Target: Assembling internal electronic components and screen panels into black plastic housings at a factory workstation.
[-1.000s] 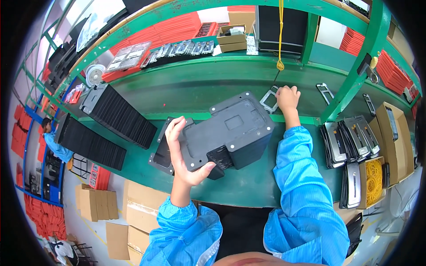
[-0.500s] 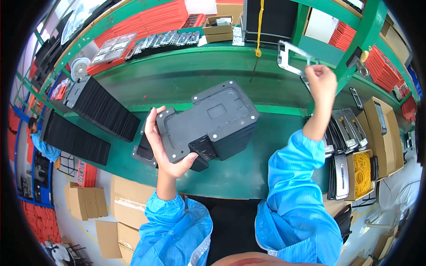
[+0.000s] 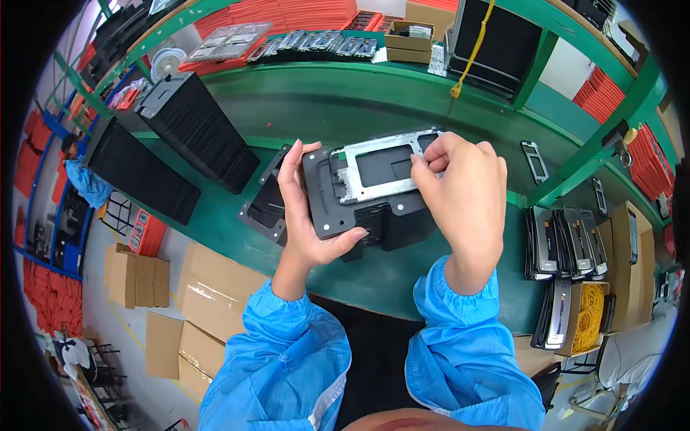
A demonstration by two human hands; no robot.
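My left hand [image 3: 310, 228] grips the left end of a stack of black moulded trays [image 3: 320, 188], thumb on the near side and fingers around the far side. Over the recess of the top tray lies a silver rectangular metal frame [image 3: 387, 189] with a large opening in its middle. My right hand [image 3: 468, 197] pinches the frame's right end between thumb and fingers. That end is partly hidden by the hand, so I cannot tell if the frame sits fully in the recess. Another black tray [image 3: 264, 210] lies on the bench beside my left hand.
Two tall stacks of black trays [image 3: 205, 133] stand at the left of the green bench [image 3: 474, 276]. Bundles of dark-and-silver parts [image 3: 568, 244] lie at the right, beside a carton of yellow bands [image 3: 591, 316]. A yellow cord [image 3: 474, 50] hangs at the back.
My right hand has brought the metal frame from the upper right down and left onto the top tray. The view has shifted; my left hand stays on the stack.
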